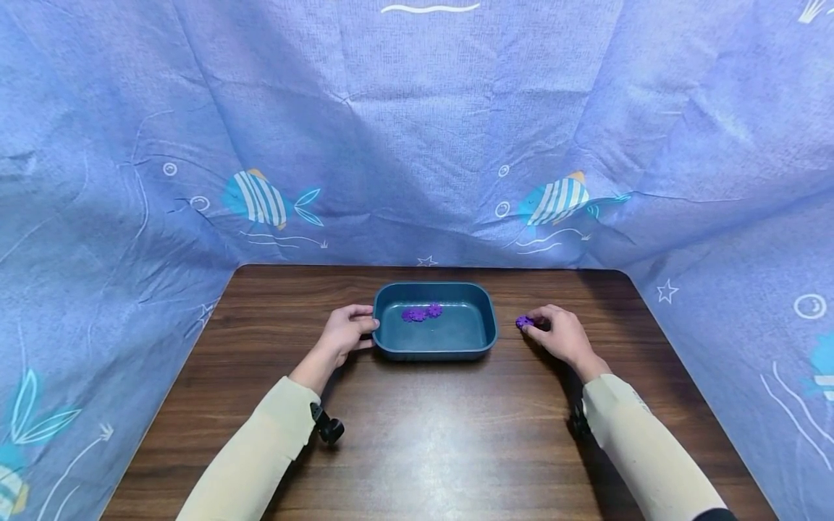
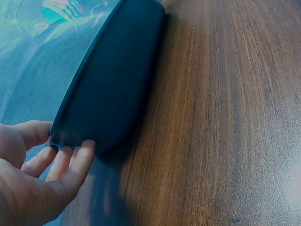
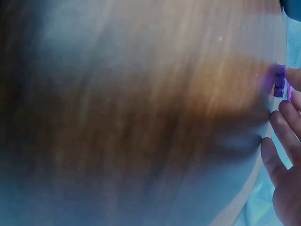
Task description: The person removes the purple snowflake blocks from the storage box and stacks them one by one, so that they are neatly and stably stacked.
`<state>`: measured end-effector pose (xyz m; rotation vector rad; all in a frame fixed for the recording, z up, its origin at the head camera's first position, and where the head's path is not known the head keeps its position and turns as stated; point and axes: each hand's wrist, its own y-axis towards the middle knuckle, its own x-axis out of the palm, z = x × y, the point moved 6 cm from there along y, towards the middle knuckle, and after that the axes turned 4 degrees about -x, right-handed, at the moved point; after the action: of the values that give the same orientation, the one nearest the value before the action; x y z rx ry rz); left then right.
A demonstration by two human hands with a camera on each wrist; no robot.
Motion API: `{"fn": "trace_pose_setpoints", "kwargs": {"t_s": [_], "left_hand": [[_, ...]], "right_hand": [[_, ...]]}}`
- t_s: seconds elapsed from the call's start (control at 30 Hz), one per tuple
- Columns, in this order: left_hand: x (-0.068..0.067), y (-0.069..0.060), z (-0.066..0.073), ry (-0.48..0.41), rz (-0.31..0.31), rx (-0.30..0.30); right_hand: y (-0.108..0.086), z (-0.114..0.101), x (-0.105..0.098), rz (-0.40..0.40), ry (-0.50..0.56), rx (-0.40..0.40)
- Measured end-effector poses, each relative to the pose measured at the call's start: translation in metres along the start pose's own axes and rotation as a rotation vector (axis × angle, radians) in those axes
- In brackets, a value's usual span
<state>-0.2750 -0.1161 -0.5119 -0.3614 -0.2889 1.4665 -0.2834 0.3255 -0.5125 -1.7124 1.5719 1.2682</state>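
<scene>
A dark teal rectangular plastic tray [image 1: 433, 355] stands at the far middle of the table. Inside it, towards the left and back, lie purple flower-shaped pieces [image 1: 418, 315]. My left hand [image 1: 344, 334] holds the tray's left end, thumb at the rim and fingers against the outer wall, as the left wrist view shows on the tray's side [image 2: 108, 84]. Right of the tray, my right hand [image 1: 557, 331] pinches another purple piece [image 1: 523, 322] between thumb and fingers, low at the table. In the right wrist view that purple piece [image 3: 279, 81] shows edge-on, partly hidden by the fingers.
The brown wood-grain table [image 1: 430, 434] reaches back to a blue cloth backdrop [image 1: 417, 145] printed with fish, which also hangs at both sides. A black wrist device [image 1: 329, 428] sits at the left sleeve cuff.
</scene>
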Motion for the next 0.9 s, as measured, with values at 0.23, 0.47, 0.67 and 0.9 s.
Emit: {"fn": "trace_pose_setpoints", "kwargs": {"t_s": [0.23, 0.47, 0.67, 0.9], "left_hand": [[-0.0002, 0.0004, 0.0009, -0.003, 0.000, -0.001], [0.0001, 0.0005, -0.0004, -0.002, -0.005, 0.003], [0.0004, -0.0006, 0.0007, -0.005, -0.001, 0.000], [0.0003, 0.0003, -0.0008, -0.007, 0.001, -0.002]], "right_hand": [[0.0004, 0.0010, 0.0020, 0.018, -0.015, -0.003], [-0.0004, 0.0020, 0.0027, 0.031, -0.015, -0.003], [-0.0003, 0.0009, 0.0038, 0.032, -0.024, -0.006], [-0.0010, 0.0003, 0.0043, 0.024, -0.029, -0.001]]}}
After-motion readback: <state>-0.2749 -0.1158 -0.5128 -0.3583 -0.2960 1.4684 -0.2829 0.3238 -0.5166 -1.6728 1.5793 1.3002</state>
